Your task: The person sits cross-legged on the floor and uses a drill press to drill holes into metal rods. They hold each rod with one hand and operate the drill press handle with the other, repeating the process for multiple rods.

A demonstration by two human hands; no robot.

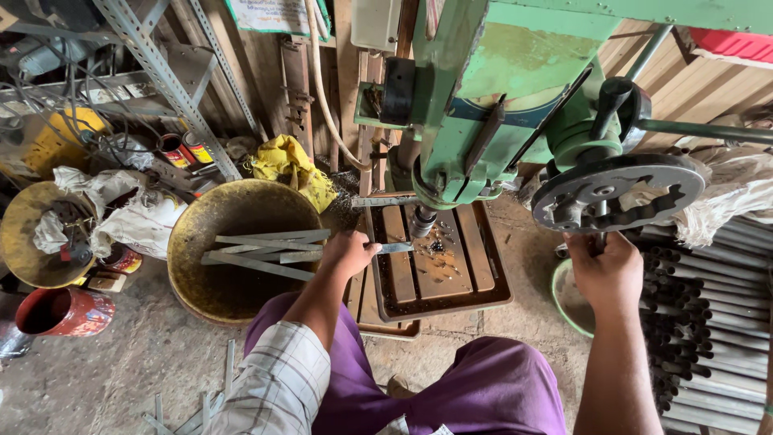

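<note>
My left hand [349, 253] grips a flat grey metal strip [396, 248] and holds it on the slotted drill table [475, 258], its end under the drill bit [422, 221]. The green drill press [499, 97] towers above. My right hand [605, 270] is closed around a lever of the dark feed wheel [616, 192] on the machine's right side. Metal shavings lie on the table beside the bit.
A yellow metal basin [233, 302] holding several grey metal strips [266, 250] sits left of the table. More strips lie on the floor at lower left. Stacked rods [708, 338] fill the right. A red can [60, 312], another basin with rags and paint tins are far left.
</note>
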